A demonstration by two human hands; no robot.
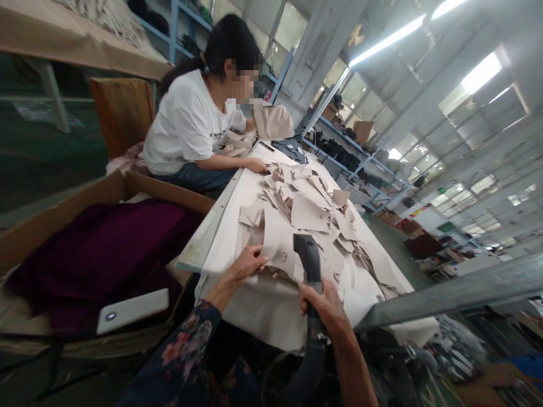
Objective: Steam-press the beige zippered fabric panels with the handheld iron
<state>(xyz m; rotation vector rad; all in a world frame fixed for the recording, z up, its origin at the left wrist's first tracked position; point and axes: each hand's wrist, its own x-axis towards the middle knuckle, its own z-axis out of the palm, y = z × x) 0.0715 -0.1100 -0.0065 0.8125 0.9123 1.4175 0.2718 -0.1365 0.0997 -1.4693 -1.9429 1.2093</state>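
Workshop counter [193, 257] carries heaped beige pieces [309, 212]; the left hand [250, 261] pinches one piece [275, 240] by its near edge, apparently steadying it, while the right hand's [328, 308] fingers wrap a black tool [311, 263] alongside.

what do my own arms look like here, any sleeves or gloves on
The left sleeve is dark blue with pinkish-red flowers, ending near the wrist. The right forearm is bare, with no sleeve in view. The left grip and right grip wear no gloves.
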